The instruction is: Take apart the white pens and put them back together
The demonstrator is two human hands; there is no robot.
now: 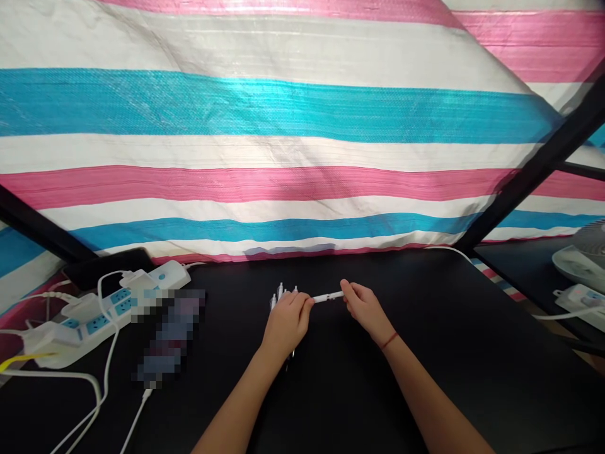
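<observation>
Over a black table top (454,328), my left hand (287,325) and my right hand (363,309) both grip a slim white pen (327,297), one at each end. Its barrel carries small dark marks. Just behind my left hand stand several white pen tips (280,294) in a small cluster. My left hand hides their lower parts. A thin dark shape (289,359) shows below that hand, but it is too shadowed to name.
A white power strip (94,321) with plugs and cables lies at the left, beside a pixelated blurred object (172,334). A striped tarpaulin (283,126) hangs behind the table. A fan base (579,265) and another power strip (579,299) sit at the right.
</observation>
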